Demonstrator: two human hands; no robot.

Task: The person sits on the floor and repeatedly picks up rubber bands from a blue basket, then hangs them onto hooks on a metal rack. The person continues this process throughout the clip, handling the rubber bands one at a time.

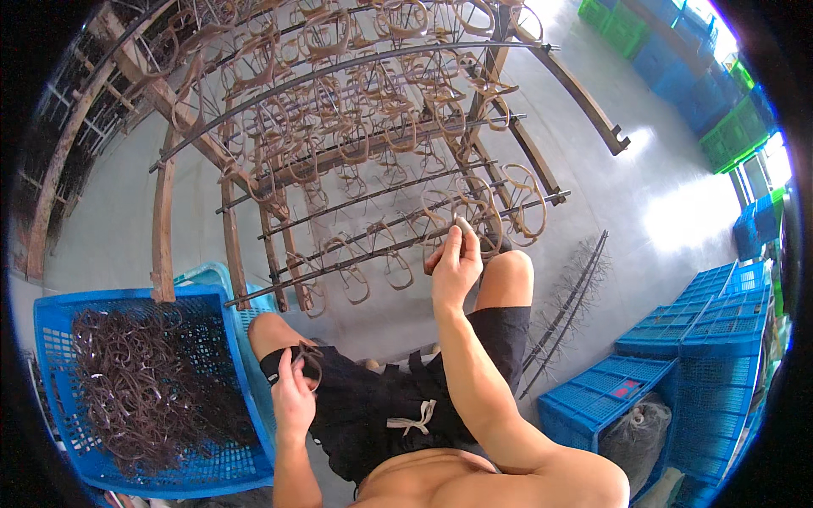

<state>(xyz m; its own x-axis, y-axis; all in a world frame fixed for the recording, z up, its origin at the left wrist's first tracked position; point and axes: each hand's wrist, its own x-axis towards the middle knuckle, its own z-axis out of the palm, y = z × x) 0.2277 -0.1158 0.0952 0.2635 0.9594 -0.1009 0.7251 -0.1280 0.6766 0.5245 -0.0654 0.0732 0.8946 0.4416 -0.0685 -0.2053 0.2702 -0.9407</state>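
Note:
My left hand [294, 392] is over my left thigh, its fingers closed on a dark brown ring-shaped piece [312, 368] that looks like an eyeglass frame. My right hand [456, 267] is raised at the nearest black rod [356, 259] of a rack. A pale cover wraps one fingertip of that hand. Its fingers pinch at a brown eyeglass frame [438, 208] on the rod; the exact contact is partly hidden by the fingers. More brown frames [350, 286] hang along this rod from thin wire prongs.
The wooden rack [163, 216] carries several rods crowded with frames. At left stands a blue plastic basket [47, 355] holding a tangled heap of dark brown frames [140, 387]. Two spare pronged rods [568, 311] lie on the floor [610, 209]. Blue crates [603, 394] stand at right.

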